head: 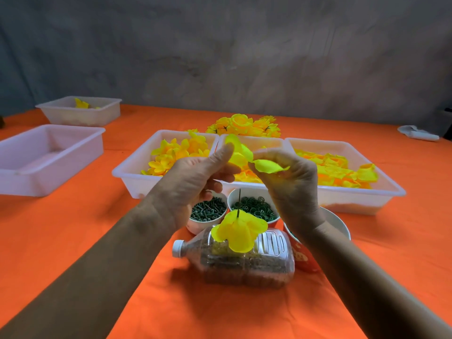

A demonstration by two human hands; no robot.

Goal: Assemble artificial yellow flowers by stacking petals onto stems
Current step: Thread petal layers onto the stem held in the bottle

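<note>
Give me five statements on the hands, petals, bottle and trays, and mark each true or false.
1. Both hands hold yellow petals. True.
2. The bottle stands upright. False: it lies on its side, cap to the left.
3. A petal layer already sits on the spike above the bottle. True.
4. The near left tray is full of petals. False: no petals show in it.
5. The tablecloth is blue. False: it is orange.

Three trays (342, 199) are sitting in a row behind the bottle (244, 260); two cups (208, 211) are standing between them and it.
</note>
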